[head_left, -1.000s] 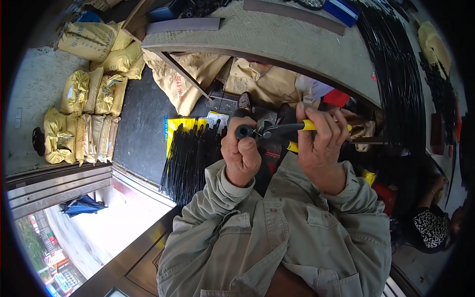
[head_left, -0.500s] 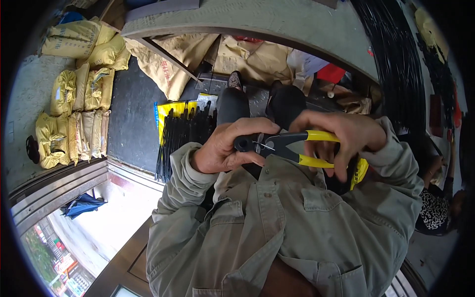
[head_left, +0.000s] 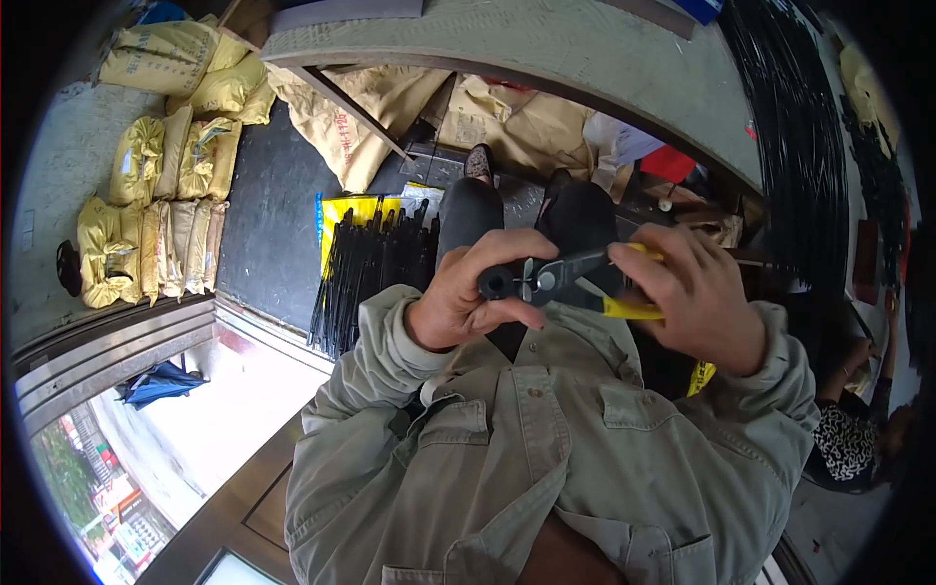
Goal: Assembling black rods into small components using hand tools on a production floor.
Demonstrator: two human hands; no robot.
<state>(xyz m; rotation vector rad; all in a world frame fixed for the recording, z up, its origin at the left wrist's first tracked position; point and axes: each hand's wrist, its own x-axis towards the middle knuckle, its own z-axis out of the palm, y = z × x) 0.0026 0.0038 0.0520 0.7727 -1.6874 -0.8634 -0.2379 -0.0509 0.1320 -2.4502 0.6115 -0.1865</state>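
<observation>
Between the thumb and fingers of my left hand [head_left: 453,297], I hold a short black tube-like piece [head_left: 495,283], its round open end facing up. My right hand [head_left: 697,297] is wrapped round the handles of a pair of pliers [head_left: 582,268] with a dark head and yellow grips. The jaws lie across the right side of the black piece, beside my left fingertips. Whether they bite into it I cannot tell. Both hands are held in front of my chest, above my knees.
A bundle of thin black rods [head_left: 375,283] lies on a yellow bag [head_left: 341,213] to the left. Stuffed sacks [head_left: 175,249] are stacked beyond. A grey bench [head_left: 546,49] spans the far side. Long black strips [head_left: 795,146] hang at right, near another person [head_left: 848,429].
My right hand has closed further on the pliers, bringing the yellow handles nearer each other. The jaws have come together at the black piece. The whole view has shifted slightly.
</observation>
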